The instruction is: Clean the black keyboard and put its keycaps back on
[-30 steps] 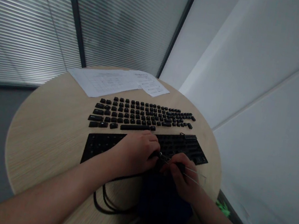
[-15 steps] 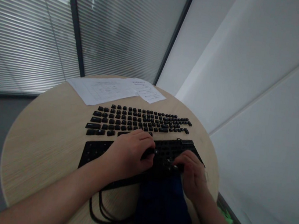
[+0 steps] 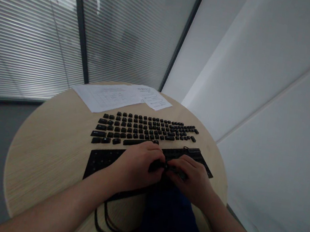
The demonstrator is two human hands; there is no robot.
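Observation:
A black keyboard base without keycaps lies near the front of the round table. Over its middle, my left hand is closed around a small dark object that is too dark to identify. My right hand is closed too, its fingertips meeting the left ones at that object; what it grips is hidden in shadow. Behind the base, loose black keycaps are laid out in keyboard-like rows. A long black key lies just beyond my left hand.
White printed papers lie at the far edge of the wooden table. A black cable loops at the front, beside a dark blue cloth. A white wall stands at the right, window blinds behind.
My right hand has moved left, and its fingertips now meet those of my left hand. The view has shifted slightly.

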